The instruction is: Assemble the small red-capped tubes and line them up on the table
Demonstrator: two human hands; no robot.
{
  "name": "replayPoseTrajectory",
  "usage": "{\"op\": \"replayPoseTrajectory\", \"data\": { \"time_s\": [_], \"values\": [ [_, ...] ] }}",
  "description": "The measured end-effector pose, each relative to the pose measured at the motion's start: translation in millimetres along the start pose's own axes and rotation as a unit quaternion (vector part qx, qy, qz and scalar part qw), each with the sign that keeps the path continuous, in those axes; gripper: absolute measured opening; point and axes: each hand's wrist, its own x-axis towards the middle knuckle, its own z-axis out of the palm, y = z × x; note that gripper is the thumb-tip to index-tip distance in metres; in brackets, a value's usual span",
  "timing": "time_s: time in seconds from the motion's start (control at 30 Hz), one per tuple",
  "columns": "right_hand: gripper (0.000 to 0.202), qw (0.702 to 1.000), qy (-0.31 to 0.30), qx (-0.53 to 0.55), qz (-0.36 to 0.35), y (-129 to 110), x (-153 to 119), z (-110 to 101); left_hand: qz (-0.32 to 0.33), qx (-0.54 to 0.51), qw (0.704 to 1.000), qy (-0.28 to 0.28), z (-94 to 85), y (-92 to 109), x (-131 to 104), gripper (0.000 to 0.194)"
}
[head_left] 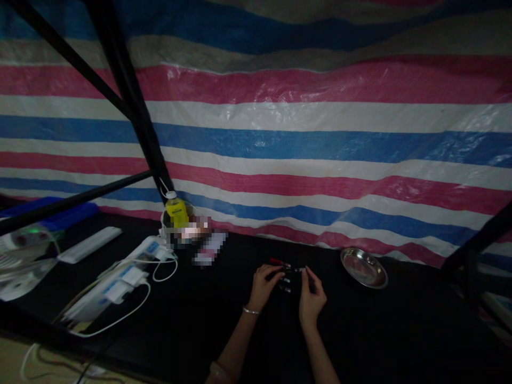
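Note:
Both my hands are close together over the black table, each with thumb and fingertips pinched. My right hand grips the pale end of a small dark-and-silver stick-like piece, whose kind is too small and dim to make out. My left hand, with a bracelet at its wrist, pinches at the other end; its fingertips partly cover what they hold. Just beyond the left fingers lies a small red-and-silver piece. Between the hands, small shiny pieces rest on the tabletop.
A round metal dish stands to the right. At the left are a power strip with white cables, a long white box and a yellow bottle. Black frame bars and a striped sheet bound the table.

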Motion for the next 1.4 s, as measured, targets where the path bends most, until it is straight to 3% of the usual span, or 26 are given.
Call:
{"op": "replayPoseTrajectory", "data": {
  "time_s": [0.23, 0.4, 0.8, 0.9, 1.23, 1.4],
  "values": [
    [0.034, 0.995, 0.01, -0.004, -0.097, 3.8, -2.2, -0.1, -0.033, 0.024, 0.999, -0.01, -2.1, 2.6, -0.1, 0.025],
    [0.029, 0.99, -0.007, -0.014, -0.143, 2.2, -5.4, -0.4, -0.075, 0.006, 0.997, -0.028, -2.9, -2.8, -0.3, 0.021],
    [0.021, 0.959, -0.07, -0.067, -0.268, -11.1, -11.2, 4.6, -0.115, -0.143, 0.983, -0.029, -4.7, -20.6, 7.8, 0.022],
    [0.021, 0.956, -0.101, -0.066, -0.266, -16.9, -8.6, 11.3, -0.123, -0.172, 0.977, -0.027, -5.5, -21.7, 8.5, 0.025],
    [0.027, 0.969, -0.203, 0.005, -0.143, -46.0, -1.8, 46.5, -0.188, -0.215, 0.958, 0.003, -9.5, -31.1, 9.9, 0.039],
    [0.028, 0.973, -0.141, 0.027, -0.183, -59.6, -5.7, 46.6, -0.212, -0.255, 0.941, 0.063, -13.8, -26.3, 12.6, 0.041]
  ]
}}
